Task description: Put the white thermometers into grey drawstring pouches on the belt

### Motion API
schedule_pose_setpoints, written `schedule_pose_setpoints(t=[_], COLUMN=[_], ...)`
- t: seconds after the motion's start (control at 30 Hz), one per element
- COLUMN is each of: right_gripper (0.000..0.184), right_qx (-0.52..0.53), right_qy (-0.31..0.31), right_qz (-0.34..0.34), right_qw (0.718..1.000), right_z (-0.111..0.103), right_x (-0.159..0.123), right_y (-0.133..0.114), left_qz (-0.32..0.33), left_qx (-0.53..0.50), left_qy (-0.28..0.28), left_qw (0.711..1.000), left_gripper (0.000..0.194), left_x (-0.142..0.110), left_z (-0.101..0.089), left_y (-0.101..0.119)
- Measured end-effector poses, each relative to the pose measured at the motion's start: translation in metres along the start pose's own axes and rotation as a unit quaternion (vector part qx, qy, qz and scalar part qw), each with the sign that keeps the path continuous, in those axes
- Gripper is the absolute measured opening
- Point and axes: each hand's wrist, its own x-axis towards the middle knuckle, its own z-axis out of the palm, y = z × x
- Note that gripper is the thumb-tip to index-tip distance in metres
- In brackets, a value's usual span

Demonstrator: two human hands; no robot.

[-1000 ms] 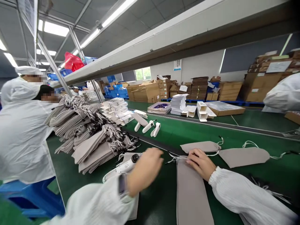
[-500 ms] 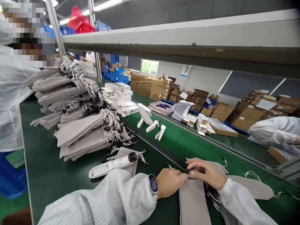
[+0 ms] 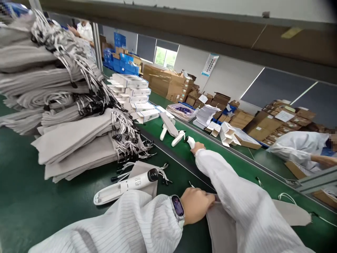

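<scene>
Near, right of centre, the curled fingers of the left hand [image 3: 198,204] pinch the upper edge of a flat grey fabric pouch [image 3: 222,225]. Farther, the right hand [image 3: 198,147], fingers apparently closed, holds a smooth white, black-tipped plastic device [image 3: 191,142] over the green belt [image 3: 237,163].
</scene>
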Motion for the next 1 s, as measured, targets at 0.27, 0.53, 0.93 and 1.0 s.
schedule_pose_setpoints(t=[0.27,0.53,0.93,1.0], right_gripper=[0.042,0.045,0.047,0.055], right_qx=[-0.052,-0.053,0.013,0.023], right_qy=[-0.046,0.010,-0.024,-0.044], right_qz=[-0.003,-0.020,0.039,0.040], right_qw=[0.998,0.998,0.999,0.998], right_z=[-0.006,0.014,-0.011,-0.025], right_x=[-0.047,-0.073,-0.077,-0.073], right_y=[0.068,0.089,0.120,0.127], left_qz=[-0.022,-0.026,0.063,0.078], left_qx=[-0.115,-0.162,-0.187,-0.204], left_qy=[0.002,-0.020,0.035,0.010], left_qw=[0.993,0.986,0.980,0.976], left_gripper=[0.018,0.018,0.020,0.022], left_x=[0.006,0.007,0.008,0.008], left_z=[0.004,0.003,-0.016,-0.017], left_y=[-0.006,-0.006,0.006,0.004])
